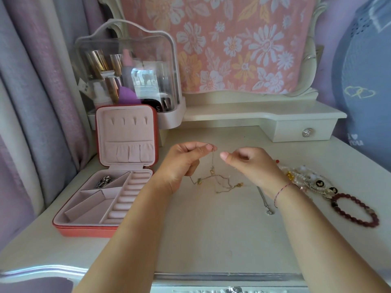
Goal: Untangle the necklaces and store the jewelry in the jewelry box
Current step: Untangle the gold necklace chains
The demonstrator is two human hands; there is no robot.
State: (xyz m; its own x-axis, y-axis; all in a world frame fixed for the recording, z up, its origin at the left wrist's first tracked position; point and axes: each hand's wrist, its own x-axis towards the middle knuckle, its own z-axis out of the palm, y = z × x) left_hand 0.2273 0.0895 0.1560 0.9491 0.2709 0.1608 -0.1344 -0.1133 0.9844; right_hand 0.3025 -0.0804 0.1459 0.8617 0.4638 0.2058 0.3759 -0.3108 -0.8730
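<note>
At centre of the frame, pinching the top of a thin gold chain necklace (220, 180) between thumb and forefinger of the left hand (182, 163), raised above the cream-white surface (211, 229). Hanging straight down from that pinch, then lying in a loose tangle with small gold charms on the surface between the two hands. Just right of it, curled fingers and outstretched thumb on the right hand (249, 166); cannot tell whether pinching any strand. Thin red string (281, 192) round that wrist. At left, open coral-red jewelry box with pink lining (84, 229), lid upright, silver jewelry piece (104, 181) in its upper-left compartment. Partly hidden under the right forearm, silver chain with round pendant (264, 201). At far right, heap of pale beaded bracelets (306, 178) and, below it, dark red bead bracelet (355, 210), lying flat.
</note>
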